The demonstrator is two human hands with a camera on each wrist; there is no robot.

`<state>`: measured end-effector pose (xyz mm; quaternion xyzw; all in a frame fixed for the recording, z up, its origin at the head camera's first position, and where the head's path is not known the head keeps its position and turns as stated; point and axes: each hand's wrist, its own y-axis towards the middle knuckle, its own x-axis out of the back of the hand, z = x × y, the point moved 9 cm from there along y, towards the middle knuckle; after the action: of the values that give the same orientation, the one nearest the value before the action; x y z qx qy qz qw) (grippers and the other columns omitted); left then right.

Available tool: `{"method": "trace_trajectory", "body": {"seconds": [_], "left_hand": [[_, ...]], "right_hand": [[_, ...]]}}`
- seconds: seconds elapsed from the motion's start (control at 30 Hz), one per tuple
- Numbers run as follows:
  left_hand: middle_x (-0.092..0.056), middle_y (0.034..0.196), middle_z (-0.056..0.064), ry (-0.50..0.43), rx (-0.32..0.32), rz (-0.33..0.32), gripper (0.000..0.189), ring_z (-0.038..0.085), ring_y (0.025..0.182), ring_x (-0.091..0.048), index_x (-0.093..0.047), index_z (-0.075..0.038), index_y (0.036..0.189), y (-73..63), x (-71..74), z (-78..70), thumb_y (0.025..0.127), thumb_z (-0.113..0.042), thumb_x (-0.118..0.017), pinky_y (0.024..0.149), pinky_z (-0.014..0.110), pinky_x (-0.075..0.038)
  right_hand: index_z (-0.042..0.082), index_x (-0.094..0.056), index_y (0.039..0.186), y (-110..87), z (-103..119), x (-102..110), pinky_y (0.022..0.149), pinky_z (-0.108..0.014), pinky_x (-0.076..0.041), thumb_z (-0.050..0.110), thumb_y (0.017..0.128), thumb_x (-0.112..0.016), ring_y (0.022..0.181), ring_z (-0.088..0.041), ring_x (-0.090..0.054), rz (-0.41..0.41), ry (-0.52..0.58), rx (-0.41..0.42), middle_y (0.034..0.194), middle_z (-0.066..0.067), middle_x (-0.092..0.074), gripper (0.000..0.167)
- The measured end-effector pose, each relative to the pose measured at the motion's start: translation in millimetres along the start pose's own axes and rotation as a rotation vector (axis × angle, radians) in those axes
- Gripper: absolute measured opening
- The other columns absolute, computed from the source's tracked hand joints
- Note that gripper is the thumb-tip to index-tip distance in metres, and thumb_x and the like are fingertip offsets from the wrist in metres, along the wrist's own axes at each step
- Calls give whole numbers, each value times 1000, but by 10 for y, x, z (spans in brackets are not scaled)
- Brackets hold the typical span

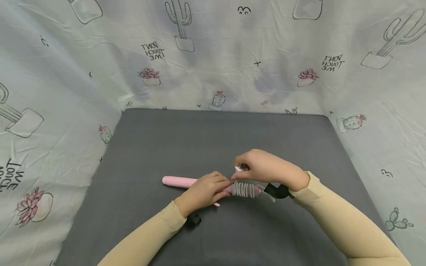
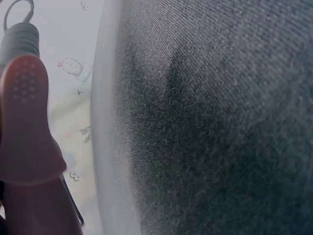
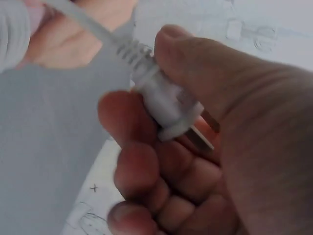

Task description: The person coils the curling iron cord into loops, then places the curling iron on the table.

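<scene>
A pink curling iron (image 1: 178, 181) lies crosswise over the grey table, its rounded end to the left. My left hand (image 1: 207, 188) grips it around the middle, covering that part. Grey cord (image 1: 244, 190) is wound in several tight loops about the handle, also seen as coils (image 2: 22, 41) in the left wrist view. Just above the loops, my right hand (image 1: 266, 166) pinches the white plug (image 3: 166, 105) between thumb and fingers. Two metal prongs (image 3: 199, 138) point toward the palm. From the plug, a length of cord (image 3: 83, 17) runs back toward the coils.
The grey tabletop (image 1: 216, 144) extends around the hands. A pale cloth (image 1: 213, 55) printed with cacti hangs behind and at both sides. Black wrist gear (image 1: 277, 191) sits under the right wrist, and a similar black piece (image 1: 193, 220) by the left.
</scene>
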<state>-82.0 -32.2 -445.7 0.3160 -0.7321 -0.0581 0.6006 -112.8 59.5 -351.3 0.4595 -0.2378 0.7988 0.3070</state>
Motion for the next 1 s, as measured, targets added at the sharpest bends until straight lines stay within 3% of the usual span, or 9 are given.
{"method": "trace_trajectory", "body": {"seconds": [0.13,0.27,0.4,0.5,0.63,0.73,0.87,1.0], "left_hand": [[-66,108,-4,-7,-77,-27,32,11,102,-56,-68,-11,117,4,54,-125,91,-28,-69,91,24,-45],[-67,105,-5,17,-132,-79,32,11,99,-57,-69,-11,115,4,110,-201,90,-31,-70,88,26,-47],[-68,106,-4,28,-136,-124,34,13,100,-58,-69,-11,116,-13,139,-196,89,-31,-71,87,28,-48],[-67,107,-3,27,-123,-140,34,14,101,-58,-68,-10,117,-31,146,-163,89,-29,-71,88,30,-48],[-65,109,-2,8,-77,-156,33,15,105,-57,-67,-10,119,-34,165,-78,92,-29,-68,92,31,-46],[-64,111,-1,13,-6,-168,34,15,107,-56,-64,-10,121,-25,190,22,93,-29,-66,93,33,-45],[-63,112,-1,56,98,-160,36,15,107,-55,-63,-9,122,-21,204,165,94,-30,-65,90,34,-46],[-64,110,0,73,173,-149,35,16,107,-56,-64,-9,120,-2,211,293,92,-30,-67,89,36,-47]], "right_hand": [[26,-61,79,0,-255,-74,52,-24,-36,48,89,-66,56,-4,-42,88,179,-74,65,10,-49,24],[25,-67,86,34,-507,-208,54,-26,-37,45,92,-63,55,-8,-41,107,364,-103,66,6,-50,21],[18,-69,91,71,-747,-390,54,-27,-34,38,95,-61,54,-12,-34,96,543,-142,64,1,-43,22],[9,-69,101,100,-919,-567,57,-32,-37,36,96,-60,58,-17,-37,76,674,-191,71,-6,-47,29],[-2,-63,115,151,-1067,-800,66,-39,-46,36,99,-55,72,-24,-50,20,824,-215,94,-20,-58,41],[3,-65,114,176,-1118,-958,71,-35,-48,39,101,-48,80,-21,-55,-29,893,-242,104,-16,-62,42],[13,-64,93,184,-1024,-1164,67,-30,-44,46,102,-41,74,-15,-49,-20,1080,-272,86,-2,-56,41],[13,-51,80,191,-892,-1328,61,-29,-36,46,103,-34,64,-14,-37,28,1268,-273,75,-1,-42,44]]}}
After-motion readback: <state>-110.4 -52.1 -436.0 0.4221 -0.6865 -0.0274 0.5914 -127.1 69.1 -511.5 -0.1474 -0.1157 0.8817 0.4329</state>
